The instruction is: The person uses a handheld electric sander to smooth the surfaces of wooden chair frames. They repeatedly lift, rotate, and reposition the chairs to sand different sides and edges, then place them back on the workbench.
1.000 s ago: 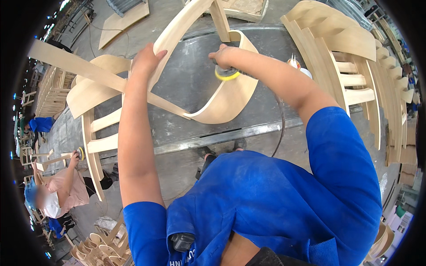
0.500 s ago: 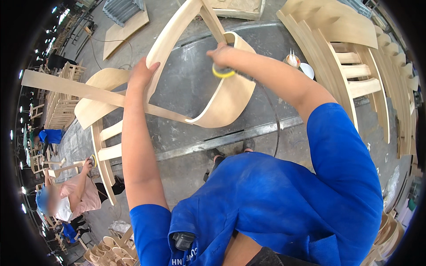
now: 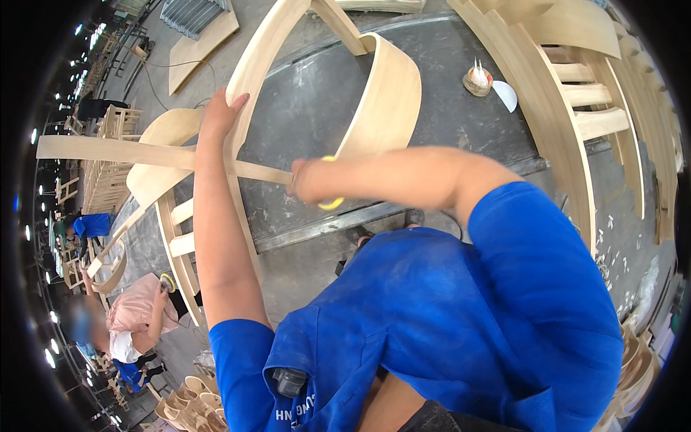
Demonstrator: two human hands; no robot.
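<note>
A pale, curved wooden chair frame [image 3: 394, 90] stands tilted on the dark metal-topped bench [image 3: 306, 93]. My left hand [image 3: 222, 115] is closed round one of its long rails, thumb toward the inner side. Blurred by motion, my right hand [image 3: 308, 181] grips a sander [image 3: 331, 204], of which only parts of the yellow-rimmed pad show around the wrist. That hand is at the near end of the curved band, beside the thin cross strip [image 3: 263, 173]. Its fingers are mostly hidden.
Stacked wooden chair parts [image 3: 561, 122] line the right side. A small round container [image 3: 478, 81] and a white half-disc [image 3: 506, 95] sit on the bench. At left another person [image 3: 140, 309] holds a sander [image 3: 167, 282]. More curved parts [image 3: 193, 399] lie at lower left.
My right hand has moved with the sander toward me and left, from the band's far end to its near end. The left hand keeps its grip; the frame has shifted slightly.
</note>
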